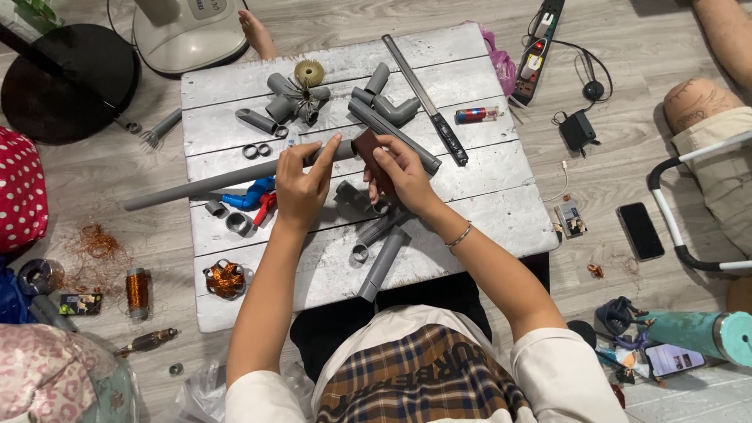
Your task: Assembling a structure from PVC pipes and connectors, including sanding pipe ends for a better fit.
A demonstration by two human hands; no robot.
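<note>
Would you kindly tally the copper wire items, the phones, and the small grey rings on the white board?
Copper wire items: 3, a loose tangle, a spool, a coil
Phones: 2, black, lit screen
Grey rings: 2
Total: 7

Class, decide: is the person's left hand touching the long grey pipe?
Touching. The head view shows the left hand with fingers laid over the long grey pipe.

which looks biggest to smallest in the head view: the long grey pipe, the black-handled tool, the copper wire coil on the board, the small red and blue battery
1. long grey pipe, held by both the left hand and right hand
2. black-handled tool
3. copper wire coil
4. battery, shorter than the coil is wide, though the two look close
</note>
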